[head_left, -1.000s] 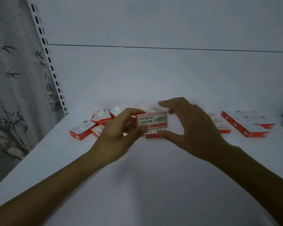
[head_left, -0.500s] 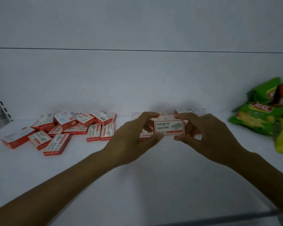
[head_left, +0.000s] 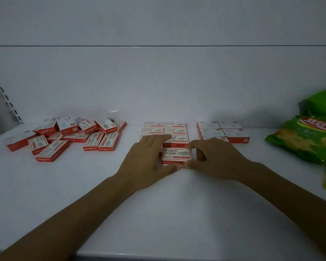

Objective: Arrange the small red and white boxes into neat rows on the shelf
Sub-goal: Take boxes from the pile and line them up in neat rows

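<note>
1 box [head_left: 176, 155], shelf [head_left: 158, 213]: pinched by curled fingers of right hand [head_left: 217, 159]; left hand [head_left: 145, 159] laid straight-fingered on arranged boxes [head_left: 175, 131].

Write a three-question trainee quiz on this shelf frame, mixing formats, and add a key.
1. True or false: the jumbled heap lies to the right of the arranged block.
2. Fill in (straight or curled): the left hand rests its fingers ____ on the arranged block.
3. The right end of the front box is pinched between finger and thumb by: A) the left hand, B) the right hand, C) neither hand.

Key: 1 false, the heap lies to the left; 2 straight; 3 B.
</note>
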